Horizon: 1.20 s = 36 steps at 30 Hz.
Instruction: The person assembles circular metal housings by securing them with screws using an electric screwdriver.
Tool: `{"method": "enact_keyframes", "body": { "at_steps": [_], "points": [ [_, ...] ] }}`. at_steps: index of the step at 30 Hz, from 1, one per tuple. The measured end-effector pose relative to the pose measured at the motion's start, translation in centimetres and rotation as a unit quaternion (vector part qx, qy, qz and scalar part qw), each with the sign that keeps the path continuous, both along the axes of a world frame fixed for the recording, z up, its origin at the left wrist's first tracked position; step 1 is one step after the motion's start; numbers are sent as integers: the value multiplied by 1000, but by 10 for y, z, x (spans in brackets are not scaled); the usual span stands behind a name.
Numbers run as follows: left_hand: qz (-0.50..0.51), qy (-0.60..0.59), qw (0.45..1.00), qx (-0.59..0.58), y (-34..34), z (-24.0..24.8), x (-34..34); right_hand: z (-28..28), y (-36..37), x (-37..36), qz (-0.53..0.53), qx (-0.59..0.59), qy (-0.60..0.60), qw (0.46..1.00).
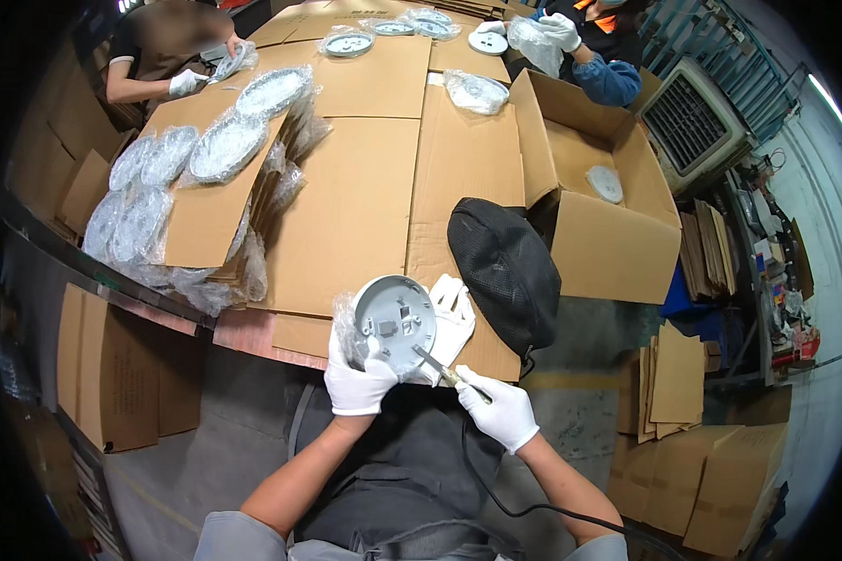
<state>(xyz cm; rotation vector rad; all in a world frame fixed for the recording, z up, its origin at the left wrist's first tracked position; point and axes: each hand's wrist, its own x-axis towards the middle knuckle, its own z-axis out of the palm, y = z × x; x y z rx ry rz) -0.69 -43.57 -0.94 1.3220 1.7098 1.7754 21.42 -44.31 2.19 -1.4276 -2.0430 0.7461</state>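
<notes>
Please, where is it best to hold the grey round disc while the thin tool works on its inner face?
Probably by the rim, from the left and below, as the left hand does now. The grey round disc is flat, with raised parts inside, so fingers on its edge leave the face free for the thin tool in the right hand.

We see a round grey plastic disc (395, 324), ribbed underside facing up, tilted, partly in clear wrap, a thin metal tool (442, 369) touching it.

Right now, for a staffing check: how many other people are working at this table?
2: a short-sleeved person at the far-left corner, and a blue-sleeved person at the far-right end. Others may be out of view.
</notes>
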Motion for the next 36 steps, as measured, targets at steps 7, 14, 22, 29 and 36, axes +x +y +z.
{"method": "enact_keyframes", "body": {
  "at_steps": [7,14,22,29,36],
  "points": [
    [-112,62,985,-115,35,48,-47,66,15,19,41,25,-126,991],
    [-208,185,941,-193,51,82,-52,85,37,7,118,85,-254,956],
    [-244,225,916,-225,63,93,-48,105,47,-19,159,50,-359,918],
    [-269,236,903,-239,73,91,-51,98,59,-13,165,23,-343,924],
    [-261,180,921,-227,77,51,-71,42,40,13,100,47,-162,980]
  ]
}}
